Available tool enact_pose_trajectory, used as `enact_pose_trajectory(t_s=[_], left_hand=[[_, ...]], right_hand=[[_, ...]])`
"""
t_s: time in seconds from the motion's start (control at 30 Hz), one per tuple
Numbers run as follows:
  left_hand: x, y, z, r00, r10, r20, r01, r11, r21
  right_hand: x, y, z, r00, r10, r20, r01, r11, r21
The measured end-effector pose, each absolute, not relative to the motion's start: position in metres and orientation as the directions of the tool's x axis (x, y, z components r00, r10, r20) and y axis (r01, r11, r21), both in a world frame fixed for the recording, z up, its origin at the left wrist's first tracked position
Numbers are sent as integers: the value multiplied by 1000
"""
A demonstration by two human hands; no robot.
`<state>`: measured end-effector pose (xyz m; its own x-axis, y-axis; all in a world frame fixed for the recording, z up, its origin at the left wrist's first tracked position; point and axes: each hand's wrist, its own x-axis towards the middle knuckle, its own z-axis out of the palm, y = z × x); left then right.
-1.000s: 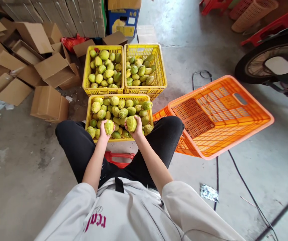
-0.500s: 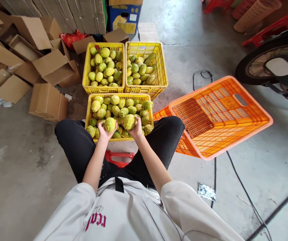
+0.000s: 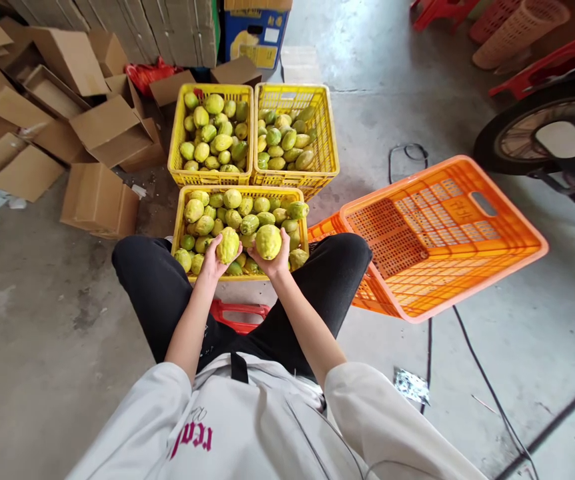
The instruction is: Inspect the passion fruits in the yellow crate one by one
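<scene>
My left hand [image 3: 212,262] is closed around a bumpy yellow-green fruit [image 3: 228,245], with the thumb along its left side. In my right hand [image 3: 278,263] sits a second bumpy fruit [image 3: 268,241], rounder and more yellow, cupped from below and from the right. Both hands are side by side above the near part of a yellow crate [image 3: 181,220], between my knees. Many similar fruits [image 3: 249,224] fill that crate, some smooth and some ridged. My fingers underneath the two held fruits are partly hidden.
Two more yellow crates of fruit [image 3: 171,143] [image 3: 333,143] stand behind. An orange crate [image 3: 467,293] leans tilted at my right. Cardboard boxes [image 3: 98,200] are heaped at the left. A black cable [image 3: 482,373] crosses the floor near a motorbike wheel [image 3: 512,127]. A red stool [image 3: 240,317] is under me.
Both held fruits have turned in my hands, showing yellower sides. They have shifted slightly to the right, and the whole view has shifted a little too.
</scene>
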<state>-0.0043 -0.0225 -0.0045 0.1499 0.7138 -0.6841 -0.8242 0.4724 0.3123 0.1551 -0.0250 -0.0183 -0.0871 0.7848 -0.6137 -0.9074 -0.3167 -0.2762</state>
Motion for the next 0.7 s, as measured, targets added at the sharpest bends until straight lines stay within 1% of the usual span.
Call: enact_pose_trajectory(t_s=[0.1, 0.17, 0.27, 0.37, 0.5, 0.7], left_hand=[[-2, -24, -10, 146, 714, -685, -808, 486, 334], [-2, -25, -13, 175, 710, -683, -793, 512, 329], [-2, -25, -13, 229, 684, -693, -765, 566, 306], [-3, -24, -11, 231, 668, -708, -747, 588, 311], [-4, -21, -10, 208, 698, -686, -770, 549, 325], [-4, -19, -8, 117, 741, -662, -846, 423, 324]], right_hand=[[158, -26, -16, -128, 802, -583, -928, -304, -215], [159, -26, -14, -138, 824, -550, -939, -286, -193], [159, -24, -14, -128, 826, -549, -942, -275, -194], [157, -22, -17, -150, 809, -569, -924, -320, -211], [155, -23, -20, -131, 828, -545, -909, -320, -268], [158, -26, -13, -94, 876, -473, -917, -261, -301]])
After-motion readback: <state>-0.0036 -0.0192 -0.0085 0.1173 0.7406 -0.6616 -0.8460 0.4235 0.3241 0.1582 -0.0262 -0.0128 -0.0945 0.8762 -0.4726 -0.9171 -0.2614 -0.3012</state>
